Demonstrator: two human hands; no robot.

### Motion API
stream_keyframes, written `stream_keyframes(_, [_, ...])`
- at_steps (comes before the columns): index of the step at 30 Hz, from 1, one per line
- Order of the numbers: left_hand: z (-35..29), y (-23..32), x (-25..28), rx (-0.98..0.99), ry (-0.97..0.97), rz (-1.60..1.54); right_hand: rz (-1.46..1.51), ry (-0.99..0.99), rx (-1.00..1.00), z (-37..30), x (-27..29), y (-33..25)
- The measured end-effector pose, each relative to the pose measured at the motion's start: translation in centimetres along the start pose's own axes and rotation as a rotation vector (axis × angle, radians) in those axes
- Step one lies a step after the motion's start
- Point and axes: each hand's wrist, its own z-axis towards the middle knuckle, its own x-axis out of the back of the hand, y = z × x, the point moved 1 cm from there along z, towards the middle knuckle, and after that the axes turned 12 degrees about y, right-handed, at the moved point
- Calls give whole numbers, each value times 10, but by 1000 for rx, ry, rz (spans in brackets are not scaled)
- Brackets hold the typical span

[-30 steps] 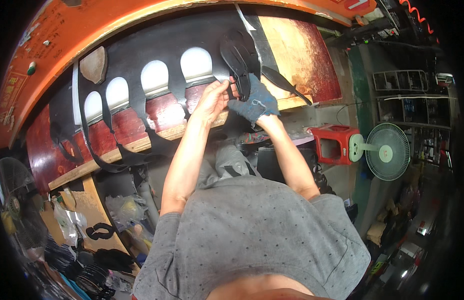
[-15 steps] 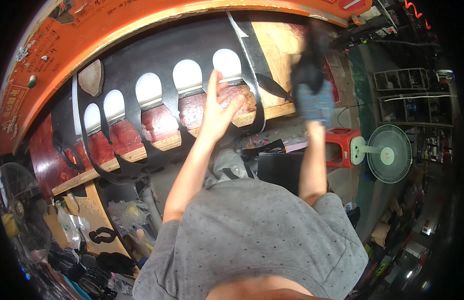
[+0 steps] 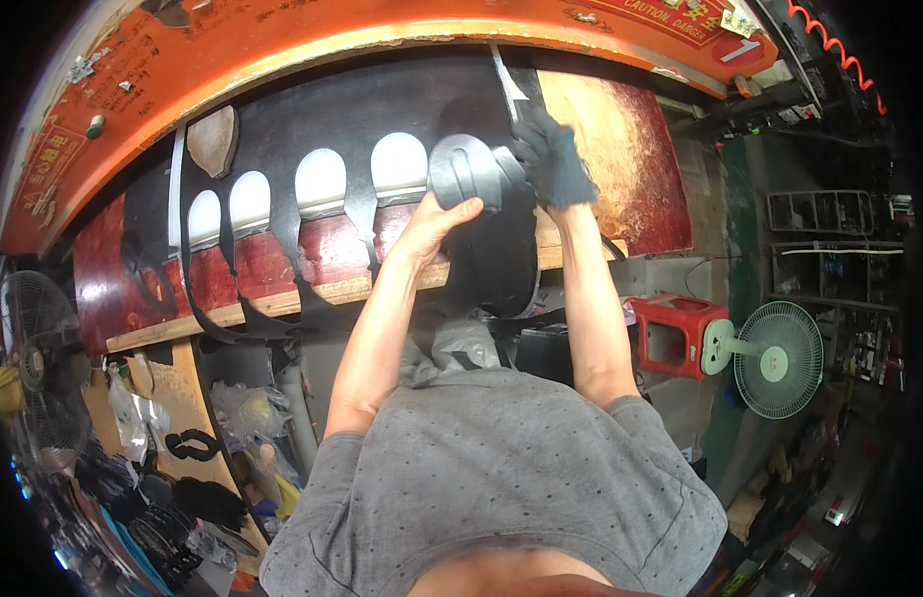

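Note:
A grey rounded piece (image 3: 461,171) with a raised U-shape on its face is held at its lower left by my bare left hand (image 3: 432,227). The thumb lies across its edge and the fingers are hidden behind it. At its right side is my right hand (image 3: 556,164) in a dark grey-blue glove. Motion blurs its fingers, so their hold is unclear. Below the piece hangs dark sheet material (image 3: 493,249). To the left, several white round-topped pads (image 3: 399,161) stand in a row, with black cut strips (image 3: 360,204) between and below them.
The reddish wooden bench (image 3: 93,279) has a pale worn area (image 3: 601,129) at right. An orange beam (image 3: 282,45) runs along the back. A brown rounded piece (image 3: 214,141) lies at back left. At right are a red stool (image 3: 670,336) and a pale green fan (image 3: 777,360).
My right hand has come from the far right to the middle, beside my left. My left hand, spread before, now holds the grey piece, which covers the rightmost pad's place. The view has shifted slightly.

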Motion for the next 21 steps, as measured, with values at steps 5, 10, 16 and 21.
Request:
stream_keyframes(5, [1,23,-14,-47,-15,-34,-426,-171,542,0,-44,-5])
stream_keyframes(10, [23,13,-12,-577,391,411,-680,-161,736,-1,-64,7])
stream_keyframes(16, [35,3,9,-509,584,55,-1062,-158,897,-72,-12,30])
stream_keyframes(21, [27,24,14,-378,343,-37,-1440,-155,1357,-90,32,98])
